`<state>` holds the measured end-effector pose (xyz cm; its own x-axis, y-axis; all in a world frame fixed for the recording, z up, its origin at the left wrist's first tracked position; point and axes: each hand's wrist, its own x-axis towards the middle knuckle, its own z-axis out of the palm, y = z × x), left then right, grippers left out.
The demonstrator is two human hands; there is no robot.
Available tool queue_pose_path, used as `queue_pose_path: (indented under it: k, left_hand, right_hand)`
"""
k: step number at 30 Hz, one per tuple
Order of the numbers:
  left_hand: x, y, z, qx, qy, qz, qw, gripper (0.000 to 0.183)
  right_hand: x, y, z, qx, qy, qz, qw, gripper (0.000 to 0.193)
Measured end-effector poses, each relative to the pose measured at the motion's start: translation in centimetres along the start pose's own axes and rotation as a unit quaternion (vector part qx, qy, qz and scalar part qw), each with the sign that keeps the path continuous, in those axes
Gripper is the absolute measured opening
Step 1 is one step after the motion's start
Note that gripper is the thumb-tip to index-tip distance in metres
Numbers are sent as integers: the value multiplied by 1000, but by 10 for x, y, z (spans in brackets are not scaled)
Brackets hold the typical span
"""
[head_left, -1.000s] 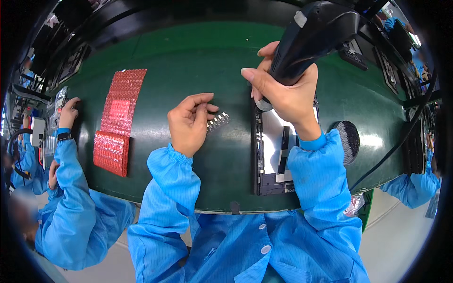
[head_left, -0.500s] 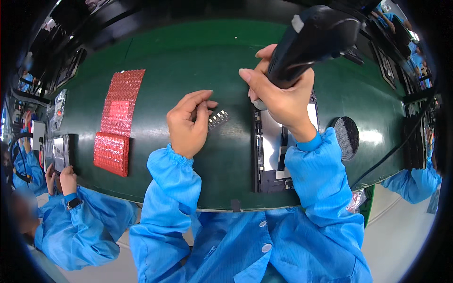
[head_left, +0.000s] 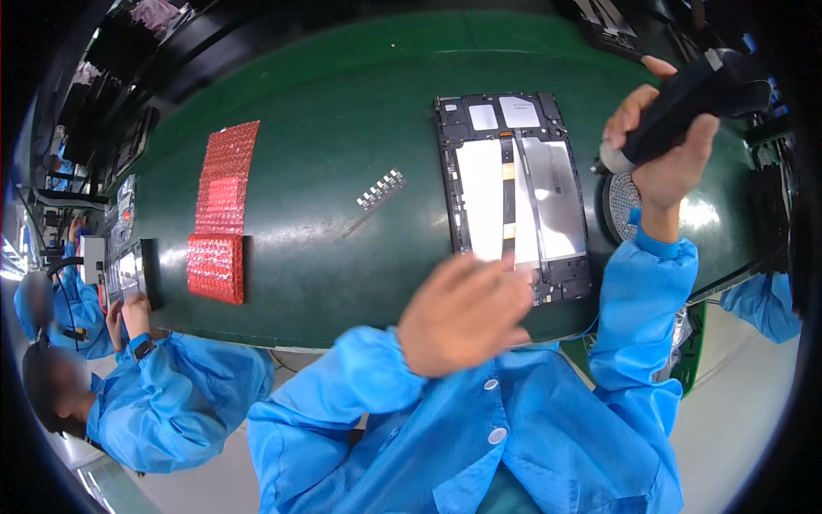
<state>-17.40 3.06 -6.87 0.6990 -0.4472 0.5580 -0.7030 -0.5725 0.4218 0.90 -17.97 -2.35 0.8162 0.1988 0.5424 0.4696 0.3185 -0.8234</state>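
A single head-worn fisheye view is looking steeply down from above the person's chest, facing forward across the green counter (head_left: 342, 111), whose edges are bending toward the rim. It is sitting close: blue sleeves are filling the lower frame, the blurred left hand (head_left: 467, 313) is lying nearest, and the right hand (head_left: 668, 154) is reaching farther, beyond the left fingers and rightward.

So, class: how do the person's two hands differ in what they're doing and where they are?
The right hand grips a black power screwdriver, raised beside the opened tablet. The left hand holds nothing, blurred, at the tablet's near edge. Both wear blue sleeves.
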Motion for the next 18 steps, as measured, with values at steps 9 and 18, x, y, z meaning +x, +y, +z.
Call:
queue_pose_path:
  k: [9, 18]
  left_hand:
    - [30, -48, 32, 87, -27, 9, 996, 39]
    - [132, -239, -11, 273, -10, -141, 952, 32]
  right_hand:
    - [-26, 0, -16, 26, 64, 46, 997, 82]
    - [-42, 4, 3, 90, -52, 73, 992, 46]
